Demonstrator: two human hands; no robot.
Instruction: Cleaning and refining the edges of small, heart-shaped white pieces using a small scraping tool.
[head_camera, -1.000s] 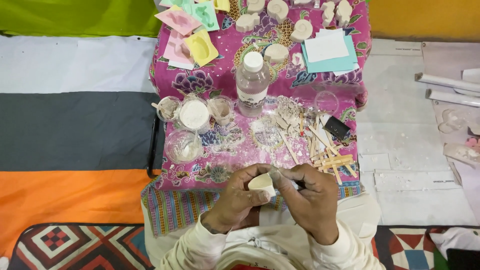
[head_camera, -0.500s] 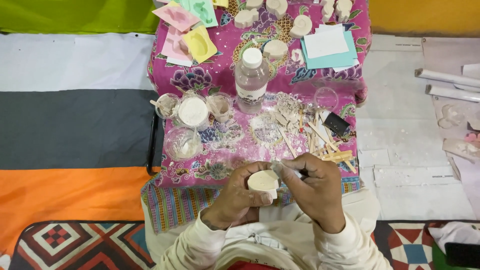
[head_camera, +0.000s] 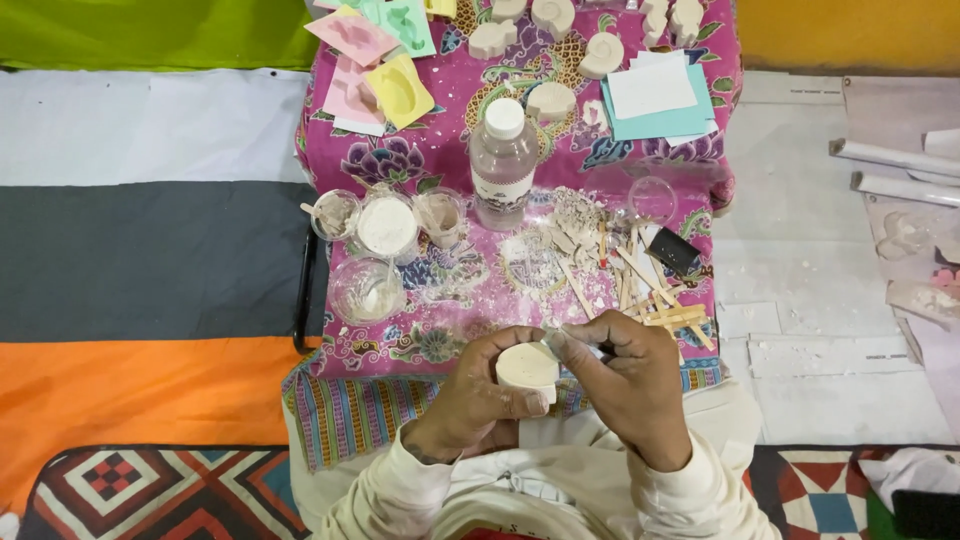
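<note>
Gripping round chalky plaster piece (head_camera: 527, 366) (matte, cream) | left hand (head_camera: 475, 400) cups | right hand (head_camera: 632, 385) pinches thin tool

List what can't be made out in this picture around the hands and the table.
- Head view: the tool in the right hand is hidden by its fingers.
- The underside of the white cast piece is covered by the left hand.
- The shell casts are cut off by the top edge.

Tabletop (head_camera: 450, 150), floral cloth-covered: beyond the grip, clear bottle (head_camera: 502, 160), powder cups (head_camera: 387, 225), wooden sticks (head_camera: 650, 295), coloured moulds (head_camera: 385, 60).
</note>
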